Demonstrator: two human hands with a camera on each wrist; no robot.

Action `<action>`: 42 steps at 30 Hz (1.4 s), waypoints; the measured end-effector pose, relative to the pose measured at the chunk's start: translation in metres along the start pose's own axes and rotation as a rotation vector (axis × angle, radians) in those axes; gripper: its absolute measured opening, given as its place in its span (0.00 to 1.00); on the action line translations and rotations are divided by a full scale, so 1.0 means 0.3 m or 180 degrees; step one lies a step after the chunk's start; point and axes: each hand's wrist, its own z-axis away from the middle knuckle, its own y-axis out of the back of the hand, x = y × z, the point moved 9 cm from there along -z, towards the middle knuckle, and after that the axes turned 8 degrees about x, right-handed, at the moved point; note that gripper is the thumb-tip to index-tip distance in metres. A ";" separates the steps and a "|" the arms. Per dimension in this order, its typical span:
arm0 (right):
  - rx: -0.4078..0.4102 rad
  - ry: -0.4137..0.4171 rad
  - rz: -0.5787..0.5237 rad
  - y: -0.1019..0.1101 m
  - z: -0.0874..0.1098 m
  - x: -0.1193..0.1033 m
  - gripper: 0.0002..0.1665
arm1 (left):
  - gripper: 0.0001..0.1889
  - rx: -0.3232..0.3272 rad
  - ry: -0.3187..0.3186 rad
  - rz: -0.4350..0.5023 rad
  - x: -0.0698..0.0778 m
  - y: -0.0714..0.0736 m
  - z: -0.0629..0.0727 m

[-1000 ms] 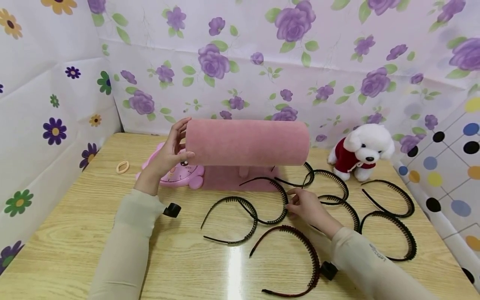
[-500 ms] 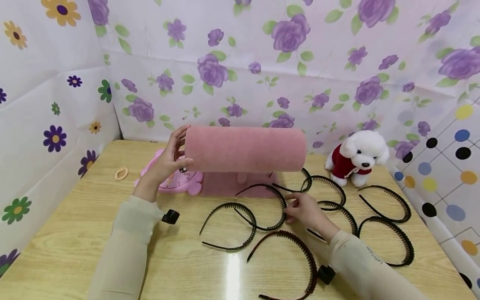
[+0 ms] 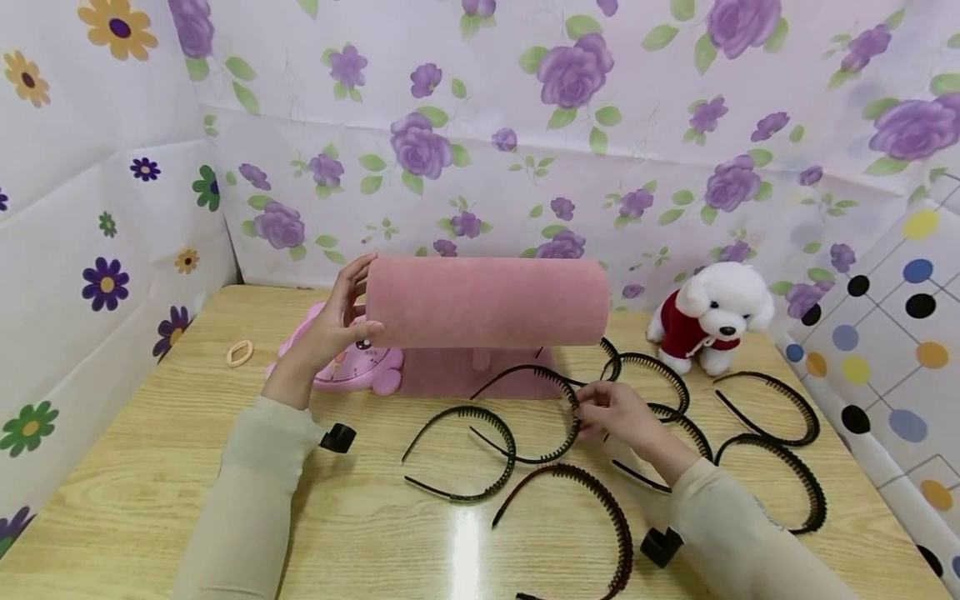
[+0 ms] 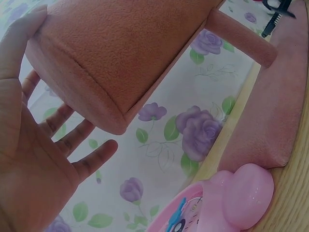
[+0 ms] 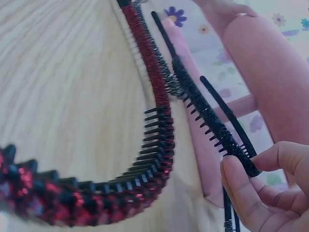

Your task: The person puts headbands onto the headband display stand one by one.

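A pink plush roll sits across a post above a flat pink base. My left hand is at its left end, thumb on the front rim; the left wrist view shows the other fingers spread and fairly straight beside the end. My right hand pinches a black toothed headband by its curve, between thumb and fingers, in front of the roll's base. One dark sparkly headband overlaps it in the head view. Nearer me lies a red sparkly headband.
Several black headbands lie on the wooden table to the right. A white toy dog in red sits behind them. Beside the roll's left end are a pink clock and a small tan oval ring.
My right hand and the pinched headband have shifted slightly right over the last half second. My left hand stays at the roll's end. The head view has tilted a little.
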 end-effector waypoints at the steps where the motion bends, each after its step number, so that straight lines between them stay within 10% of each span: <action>1: -0.0019 0.0010 -0.0001 0.003 0.002 -0.003 0.21 | 0.46 0.0001 -0.0006 0.0011 0.001 0.000 0.002; 19: -0.0141 0.0120 -0.0026 0.148 0.063 -0.130 0.28 | 0.45 0.0005 0.0068 0.0088 -0.002 0.000 0.000; 30: 0.0048 0.0407 0.0476 0.271 0.110 -0.227 0.24 | 0.46 -0.0010 0.0085 0.0077 -0.009 0.000 0.001; 42: 0.0303 0.0161 0.1040 0.399 0.104 -0.292 0.25 | 0.46 -0.0013 0.0101 0.0055 -0.010 0.004 0.000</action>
